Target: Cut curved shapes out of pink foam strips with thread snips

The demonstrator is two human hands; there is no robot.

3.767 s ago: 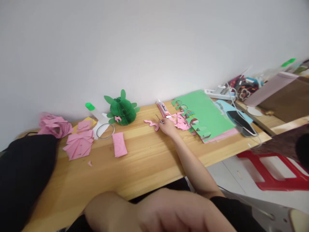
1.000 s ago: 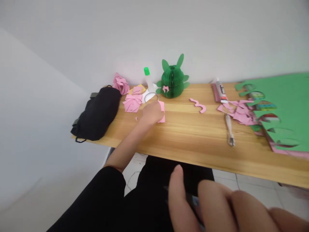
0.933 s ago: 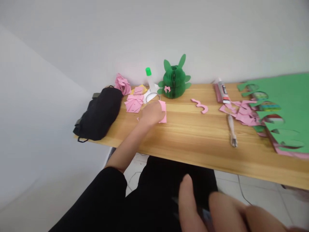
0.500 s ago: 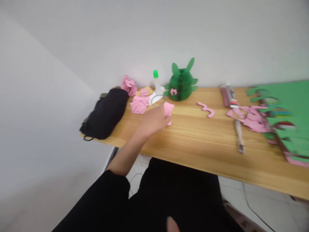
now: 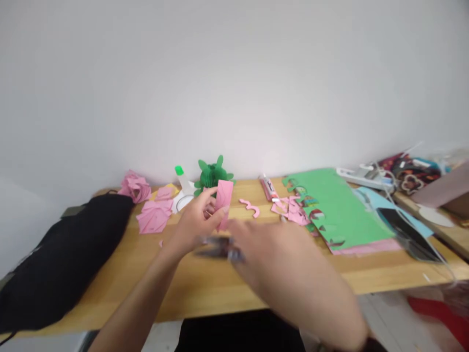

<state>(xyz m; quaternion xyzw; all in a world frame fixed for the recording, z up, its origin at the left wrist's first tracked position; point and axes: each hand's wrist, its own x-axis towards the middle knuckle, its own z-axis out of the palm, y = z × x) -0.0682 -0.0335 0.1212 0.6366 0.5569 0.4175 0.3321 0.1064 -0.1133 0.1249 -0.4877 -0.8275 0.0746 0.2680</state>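
Observation:
My left hand (image 5: 201,211) is closed on a folded pink paper (image 5: 224,194), pinched between thumb and fingers and raised above the table. In my right hand (image 5: 264,244), blurred by motion, is a pair of scissors (image 5: 216,250), its blades pointing left just below the paper. Behind the held paper stands a green honeycomb paper figure (image 5: 213,172) with leaf-like tabs, partly hidden. A wavy pink paper strip (image 5: 250,208) lies to its right. A stack of pink paper pieces (image 5: 156,216) is left of my left hand.
A black bag (image 5: 73,259) covers the table's left end, near a pink paper flower (image 5: 135,187). A green-capped glue bottle (image 5: 185,181), a glue tube (image 5: 269,188), pink scraps (image 5: 293,211) and green sheets (image 5: 340,210) line the back. A dark phone-like slab (image 5: 406,234) lies right.
The view has swung right. My left hand has lifted the pink paper off the table, and my right hand has come up from low in front with the scissors.

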